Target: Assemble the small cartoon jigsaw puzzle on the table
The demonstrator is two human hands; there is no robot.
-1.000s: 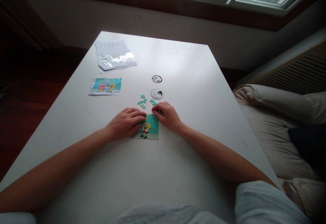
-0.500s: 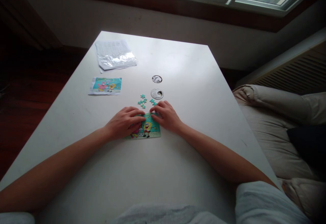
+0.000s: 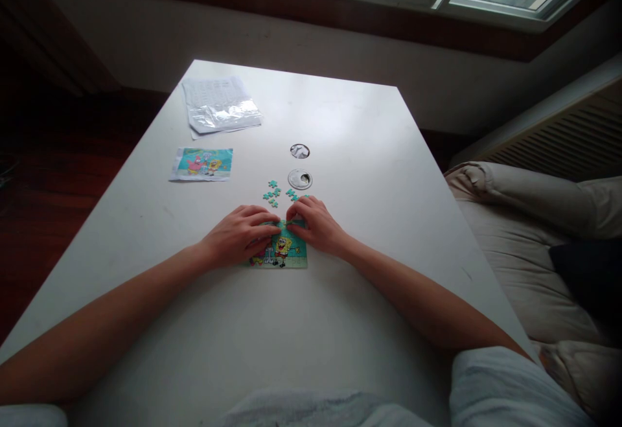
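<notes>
A small cartoon jigsaw puzzle point(image 3: 284, 251) lies flat on the white table point(image 3: 311, 323), partly covered by both hands. My left hand point(image 3: 238, 234) rests on its left side with fingers curled down onto the top edge. My right hand point(image 3: 315, 223) lies on the upper right corner, fingertips pressed onto the puzzle's top edge near the left fingertips. Several loose teal puzzle pieces point(image 3: 273, 195) sit just beyond the hands.
Two small round tin halves point(image 3: 300, 179), point(image 3: 299, 151) lie past the loose pieces. A printed picture card point(image 3: 203, 163) and a clear plastic bag on paper point(image 3: 218, 107) lie at the far left. A cushioned seat point(image 3: 539, 226) borders the table's right side.
My right hand has slid left along the puzzle's top edge, toward my left fingertips. The puzzle has shifted slightly, showing more of its right side.
</notes>
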